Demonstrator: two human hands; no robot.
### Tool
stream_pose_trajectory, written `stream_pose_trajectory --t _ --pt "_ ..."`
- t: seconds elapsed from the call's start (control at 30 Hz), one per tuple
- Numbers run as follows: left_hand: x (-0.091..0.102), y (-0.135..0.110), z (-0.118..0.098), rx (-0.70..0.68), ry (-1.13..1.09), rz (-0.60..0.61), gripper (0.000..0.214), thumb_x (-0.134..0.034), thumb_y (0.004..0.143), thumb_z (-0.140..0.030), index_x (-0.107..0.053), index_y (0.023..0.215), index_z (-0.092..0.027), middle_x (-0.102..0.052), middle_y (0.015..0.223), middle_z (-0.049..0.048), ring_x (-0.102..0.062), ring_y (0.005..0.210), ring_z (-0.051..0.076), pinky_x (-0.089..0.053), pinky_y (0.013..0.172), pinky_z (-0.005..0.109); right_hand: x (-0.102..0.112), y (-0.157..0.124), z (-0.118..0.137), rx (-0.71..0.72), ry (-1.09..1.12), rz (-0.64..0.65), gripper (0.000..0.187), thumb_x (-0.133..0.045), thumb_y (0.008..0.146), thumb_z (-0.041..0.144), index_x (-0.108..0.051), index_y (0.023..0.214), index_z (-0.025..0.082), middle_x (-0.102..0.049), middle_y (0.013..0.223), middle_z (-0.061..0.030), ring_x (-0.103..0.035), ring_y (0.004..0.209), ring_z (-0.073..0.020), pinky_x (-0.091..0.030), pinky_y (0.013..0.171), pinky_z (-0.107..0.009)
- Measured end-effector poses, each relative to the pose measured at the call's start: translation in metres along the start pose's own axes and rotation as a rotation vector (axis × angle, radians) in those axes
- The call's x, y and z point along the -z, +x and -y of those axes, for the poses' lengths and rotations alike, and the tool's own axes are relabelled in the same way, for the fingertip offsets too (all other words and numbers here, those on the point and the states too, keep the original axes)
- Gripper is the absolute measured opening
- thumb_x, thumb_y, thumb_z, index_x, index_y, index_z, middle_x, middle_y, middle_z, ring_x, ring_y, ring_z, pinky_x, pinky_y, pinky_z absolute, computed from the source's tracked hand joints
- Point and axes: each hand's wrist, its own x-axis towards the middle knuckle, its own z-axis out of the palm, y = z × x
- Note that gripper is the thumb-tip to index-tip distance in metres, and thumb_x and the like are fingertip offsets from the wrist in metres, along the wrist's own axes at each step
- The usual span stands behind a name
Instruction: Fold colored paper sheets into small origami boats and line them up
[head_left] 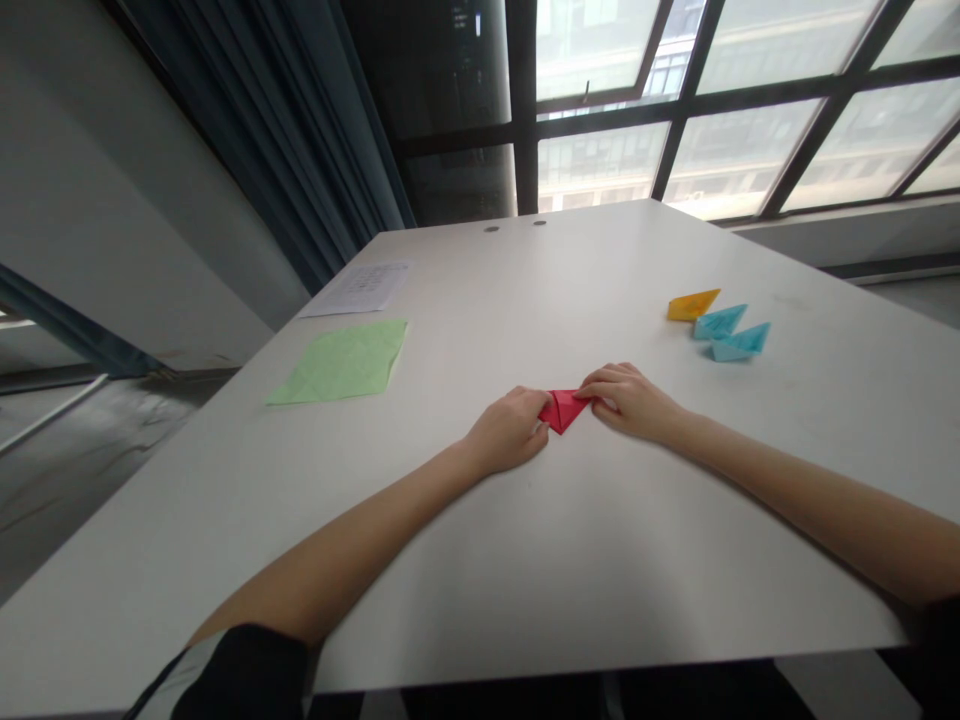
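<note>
Left hand (510,430) and right hand (628,402) hold red paper (564,409) between them.

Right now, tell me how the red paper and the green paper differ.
The red paper is folded into a compact, pointed shape; the green paper lies spread out and looks larger. The left hand and right hand are on the red paper, while neither touches the green paper.
</note>
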Motion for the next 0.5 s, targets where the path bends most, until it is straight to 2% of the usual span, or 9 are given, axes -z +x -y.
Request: stream_pose_trajectory --t 0.07,0.2,0.33,0.5 --pt "-0.0013 0.0002 0.0009 0.037 -0.023 -0.019 0.038 -0.048 0.075 -0.016 -0.047 0.113 -0.012 -0.06 0.105 0.0108 -0.054 0.096 0.021 -0.047 0.085 0.035 -0.0009 -0.0006 -0.0009 0.022 -0.013 0.017 0.025 -0.048 0.077 0.012 -0.065 0.094 0.019 -0.066 0.092 -0.006 -0.058 0.087 -0.0198 -0.04 0.081 -0.036" --pt "-0.0031 0.0023 0.0011 -0.05 0.046 0.015 0.047 -0.044 0.078 -0.013 -0.043 0.124 -0.013 -0.051 0.126 0.0113 -0.048 0.108 0.022 -0.041 0.094 0.039 -0.002 -0.0003 -0.0004 0.044 -0.016 0.027 0.025 -0.047 0.078 0.012 -0.064 0.094 0.017 -0.066 0.092 -0.007 -0.058 0.087 -0.0201 -0.041 0.08 -0.036" --pt "-0.0038 0.0032 0.0024 -0.108 0.102 0.048 0.04 -0.043 0.081 -0.014 -0.052 0.12 -0.017 -0.053 0.126 0.0072 -0.048 0.105 0.022 -0.041 0.093 0.038 -0.0022 0.0007 0.0019 0.063 0.011 0.037 0.028 -0.046 0.078 0.011 -0.063 0.1 0.018 -0.066 0.097 -0.007 -0.058 0.09 -0.0204 -0.042 0.083 -0.037" --pt "-0.0034 0.003 0.0045 -0.16 0.072 0.048 0.034 -0.044 0.081 -0.013 -0.06 0.11 -0.021 -0.056 0.123 0.0038 -0.048 0.107 0.02 -0.042 0.092 0.037 -0.0027 0.0007 0.0018 0.079 0.046 0.051 0.032 -0.044 0.079 0.01 -0.061 0.105 0.018 -0.066 0.103 -0.0053 -0.057 0.093 -0.02 -0.041 0.086 -0.037"
